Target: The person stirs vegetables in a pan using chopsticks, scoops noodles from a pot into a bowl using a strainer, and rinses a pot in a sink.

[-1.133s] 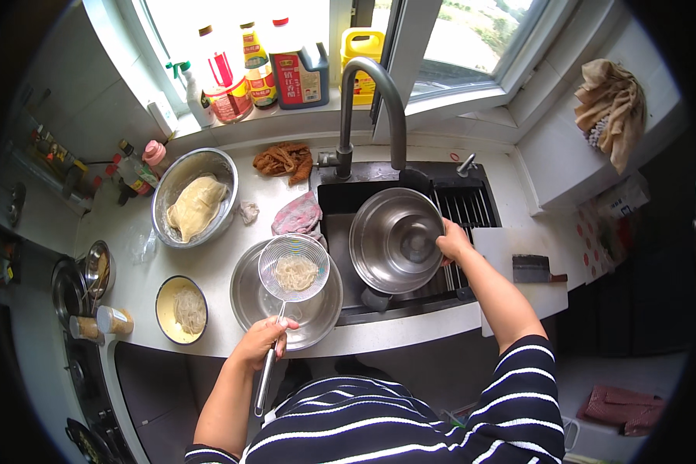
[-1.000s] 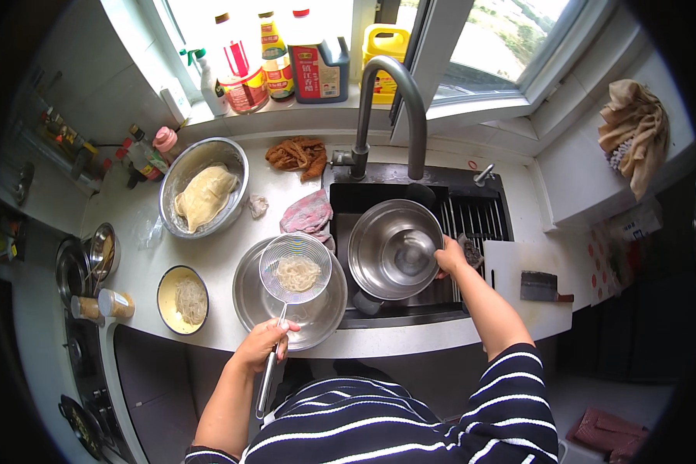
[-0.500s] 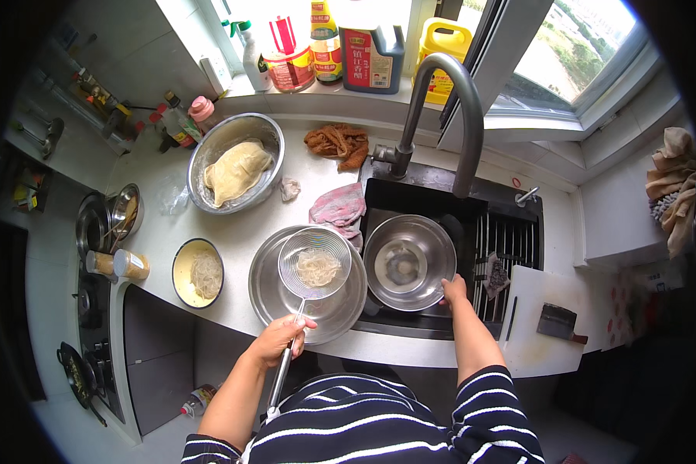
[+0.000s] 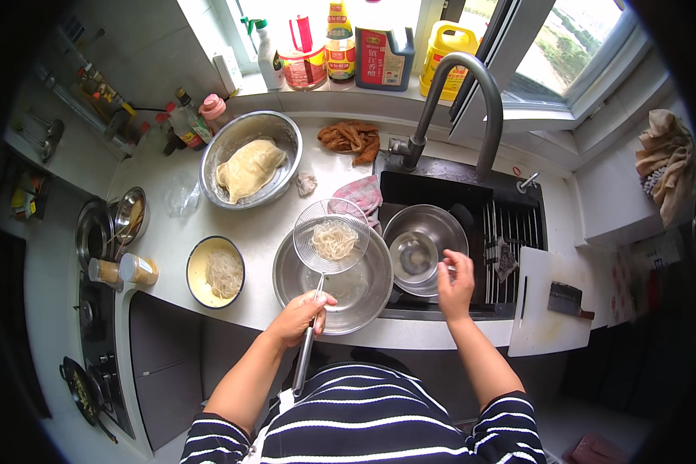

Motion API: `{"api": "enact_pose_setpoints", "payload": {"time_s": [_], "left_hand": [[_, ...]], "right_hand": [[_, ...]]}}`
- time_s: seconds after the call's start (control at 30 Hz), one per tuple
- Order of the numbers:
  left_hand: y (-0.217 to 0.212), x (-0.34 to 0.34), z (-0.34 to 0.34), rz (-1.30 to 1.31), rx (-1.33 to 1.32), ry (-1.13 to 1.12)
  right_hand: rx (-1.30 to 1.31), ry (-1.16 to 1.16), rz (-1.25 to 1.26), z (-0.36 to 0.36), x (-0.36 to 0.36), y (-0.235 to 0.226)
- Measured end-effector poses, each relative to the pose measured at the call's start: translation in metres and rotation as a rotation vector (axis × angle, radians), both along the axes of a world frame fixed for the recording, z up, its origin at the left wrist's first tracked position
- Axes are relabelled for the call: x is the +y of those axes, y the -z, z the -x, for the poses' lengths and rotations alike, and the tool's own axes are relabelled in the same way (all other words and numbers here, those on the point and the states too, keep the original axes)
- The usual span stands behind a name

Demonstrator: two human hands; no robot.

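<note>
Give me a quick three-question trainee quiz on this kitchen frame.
1. True or false: the left hand holds the strainer over the wide steel bowl on the counter.
2. What does the right hand touch? A) faucet B) steel bowl in the sink C) cleaver
3. What lies in the strainer?

Key: 1 true. 2 B. 3 pale noodles.

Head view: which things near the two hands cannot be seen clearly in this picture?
- Steel bowl on the counter: the wire strainer held over it covers part of its inside.
- Strainer handle: the left hand wraps its middle.
- Sink bowl: the right hand hides its near rim.
- Knife on the cutting board: too small for detail.
</note>
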State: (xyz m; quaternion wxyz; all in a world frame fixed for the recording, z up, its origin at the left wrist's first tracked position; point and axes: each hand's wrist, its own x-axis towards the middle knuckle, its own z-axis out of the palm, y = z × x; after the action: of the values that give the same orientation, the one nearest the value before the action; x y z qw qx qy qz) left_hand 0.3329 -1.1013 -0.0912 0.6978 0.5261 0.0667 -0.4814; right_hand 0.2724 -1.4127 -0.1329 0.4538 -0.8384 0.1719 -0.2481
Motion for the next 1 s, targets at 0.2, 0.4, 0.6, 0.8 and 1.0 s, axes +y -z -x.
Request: {"api": "enact_pose_setpoints", "payload": {"time_s": [0.2,0.4,0.6,0.8,1.0], "left_hand": [[0.030,-0.023,-0.007,0.050,-0.252,-0.019],[0.055,-0.041,0.019,0.100,-0.440,-0.125],[0.046,-0.039,0.032,0.017,-0.417,-0.034],[0.037,-0.014,0.019,-0.122,-0.307,0.172],[0.043,0.026,0.001,-0.190,-0.304,-0.121]], "right_hand": [[0.509,-0.496,-0.753,0.021,0.107,-0.044],[0.771,-0.378,-1.089,0.048,0.150,-0.082],[0.697,-0.240,-0.923,0.073,0.169,-0.076],[0.671,-0.206,-0.804,0.087,0.165,-0.070],[0.602,-0.150,-0.518,0.109,0.156,-0.058]]}}
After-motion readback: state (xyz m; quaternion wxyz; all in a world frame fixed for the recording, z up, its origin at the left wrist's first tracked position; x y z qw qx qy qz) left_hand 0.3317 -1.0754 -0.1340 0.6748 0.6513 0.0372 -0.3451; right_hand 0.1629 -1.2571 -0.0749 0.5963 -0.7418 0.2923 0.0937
